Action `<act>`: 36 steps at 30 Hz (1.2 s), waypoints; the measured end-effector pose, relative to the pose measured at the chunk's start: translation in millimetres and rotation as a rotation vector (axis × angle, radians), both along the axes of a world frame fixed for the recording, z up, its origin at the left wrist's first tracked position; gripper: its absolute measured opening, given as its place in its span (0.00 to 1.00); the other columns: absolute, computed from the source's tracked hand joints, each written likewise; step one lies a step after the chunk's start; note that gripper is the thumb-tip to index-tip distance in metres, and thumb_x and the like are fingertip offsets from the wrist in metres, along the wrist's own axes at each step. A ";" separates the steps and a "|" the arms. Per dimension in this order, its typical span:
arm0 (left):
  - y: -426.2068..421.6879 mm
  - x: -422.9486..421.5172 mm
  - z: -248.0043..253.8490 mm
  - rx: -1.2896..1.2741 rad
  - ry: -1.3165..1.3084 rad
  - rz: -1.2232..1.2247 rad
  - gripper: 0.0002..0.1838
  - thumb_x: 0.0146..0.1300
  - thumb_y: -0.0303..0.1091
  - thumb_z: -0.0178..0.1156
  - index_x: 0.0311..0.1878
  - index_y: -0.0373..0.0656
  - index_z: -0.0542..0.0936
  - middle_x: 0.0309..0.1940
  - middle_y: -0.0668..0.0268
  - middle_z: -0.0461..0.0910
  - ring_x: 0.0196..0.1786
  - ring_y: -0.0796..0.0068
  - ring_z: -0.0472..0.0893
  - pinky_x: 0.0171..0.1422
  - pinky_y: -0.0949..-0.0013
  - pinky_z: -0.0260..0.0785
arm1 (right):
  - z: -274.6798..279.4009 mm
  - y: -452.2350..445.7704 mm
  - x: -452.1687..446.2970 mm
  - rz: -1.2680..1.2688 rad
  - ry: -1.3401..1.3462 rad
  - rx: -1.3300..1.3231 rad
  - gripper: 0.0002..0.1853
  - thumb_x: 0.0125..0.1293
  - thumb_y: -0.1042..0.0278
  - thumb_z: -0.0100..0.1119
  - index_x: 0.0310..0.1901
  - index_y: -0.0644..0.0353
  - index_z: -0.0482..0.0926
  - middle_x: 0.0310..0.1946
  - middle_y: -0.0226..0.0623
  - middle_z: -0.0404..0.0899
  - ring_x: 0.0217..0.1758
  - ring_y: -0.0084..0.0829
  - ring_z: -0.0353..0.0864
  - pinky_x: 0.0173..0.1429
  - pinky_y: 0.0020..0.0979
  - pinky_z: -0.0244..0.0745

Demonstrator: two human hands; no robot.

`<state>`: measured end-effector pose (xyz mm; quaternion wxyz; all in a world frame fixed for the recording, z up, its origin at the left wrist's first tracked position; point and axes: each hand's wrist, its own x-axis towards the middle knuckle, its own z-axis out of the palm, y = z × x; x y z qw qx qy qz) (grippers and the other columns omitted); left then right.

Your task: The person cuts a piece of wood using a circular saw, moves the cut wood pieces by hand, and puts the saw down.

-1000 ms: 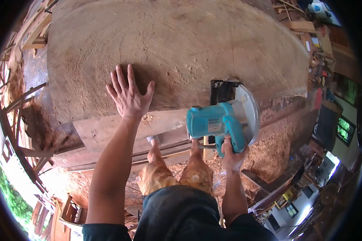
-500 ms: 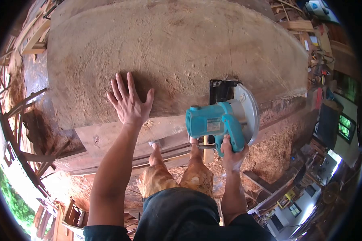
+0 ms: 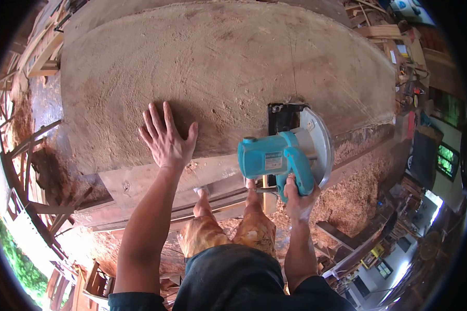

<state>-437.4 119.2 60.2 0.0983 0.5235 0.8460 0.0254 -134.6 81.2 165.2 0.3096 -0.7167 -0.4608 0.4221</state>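
A wide brown wooden slab (image 3: 207,67), dusted with sawdust, fills the upper view. My left hand (image 3: 168,140) lies flat near the slab's close edge, fingers spread. To its right, my right hand (image 3: 299,199) is wrapped round the rear handle of a teal circular saw (image 3: 264,156). The saw's black base plate (image 3: 284,119) rests at the slab's near edge, and its grey blade guard (image 3: 321,147) is on the right side. A thin dark line (image 3: 292,62) runs across the slab beyond the base plate. The blade itself is hidden.
Wood shavings (image 3: 353,199) are heaped at the lower right. Long boards (image 3: 135,186) lie below the slab's near edge, close to my feet (image 3: 200,193). Tools (image 3: 416,92) sit at the far right. Timber framing (image 3: 46,52) stands at the left.
The slab's near-left edge and my left hand sit slightly lower in view. The saw appears slightly farther left, with my right hand still round its handle.
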 end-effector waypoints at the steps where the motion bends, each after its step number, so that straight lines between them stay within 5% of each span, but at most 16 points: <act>1: 0.3 0.0 -0.1 -0.004 0.000 0.000 0.49 0.62 0.68 0.51 0.79 0.50 0.50 0.80 0.52 0.43 0.81 0.49 0.41 0.81 0.39 0.30 | 1.5 2.1 -0.8 0.009 0.001 -0.004 0.09 0.60 0.73 0.66 0.40 0.66 0.79 0.28 0.31 0.79 0.29 0.20 0.77 0.32 0.27 0.74; 23: 0.4 -0.7 3.2 0.026 -0.018 -0.006 0.48 0.62 0.65 0.54 0.79 0.48 0.53 0.79 0.50 0.45 0.81 0.47 0.44 0.80 0.39 0.34 | -7.6 16.2 -0.5 0.033 0.017 0.045 0.10 0.60 0.73 0.66 0.40 0.67 0.79 0.29 0.31 0.79 0.31 0.20 0.77 0.33 0.26 0.73; 36: -0.4 -1.8 -0.1 0.023 -0.012 -0.008 0.48 0.62 0.68 0.51 0.79 0.48 0.53 0.79 0.49 0.46 0.81 0.46 0.44 0.79 0.37 0.34 | 1.5 36.0 -17.1 0.010 0.113 0.045 0.06 0.62 0.75 0.64 0.37 0.64 0.76 0.21 0.27 0.74 0.20 0.16 0.72 0.23 0.23 0.65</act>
